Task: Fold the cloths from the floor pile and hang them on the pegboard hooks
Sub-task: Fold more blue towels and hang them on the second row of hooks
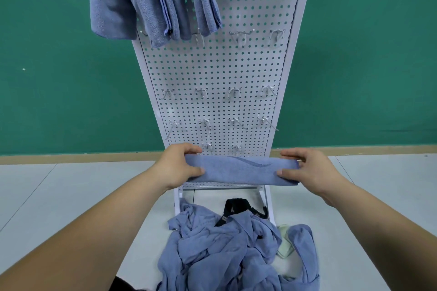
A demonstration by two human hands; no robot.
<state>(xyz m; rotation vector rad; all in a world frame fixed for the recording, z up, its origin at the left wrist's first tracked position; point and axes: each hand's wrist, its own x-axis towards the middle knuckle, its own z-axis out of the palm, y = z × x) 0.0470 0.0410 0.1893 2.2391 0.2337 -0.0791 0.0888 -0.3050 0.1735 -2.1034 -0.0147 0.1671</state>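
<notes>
A blue cloth (238, 170), folded into a long flat strip, is stretched level in front of the foot of the white pegboard (212, 73). My left hand (179, 165) pinches its left end, thumb below and fingers over the top. The right end is pinched the same way by my right hand (305, 170). On the floor below lies the pile of crumpled blue cloths (227, 250). Folded blue cloths (153, 0) hang from hooks at the pegboard's top left.
Several bare metal hooks (234, 92) stick out of the pegboard in rows. A black strap (236, 208) and a pale green cloth (286, 243) lie with the pile. Behind stands a green wall (71, 66) with a tan baseboard; the floor is light grey.
</notes>
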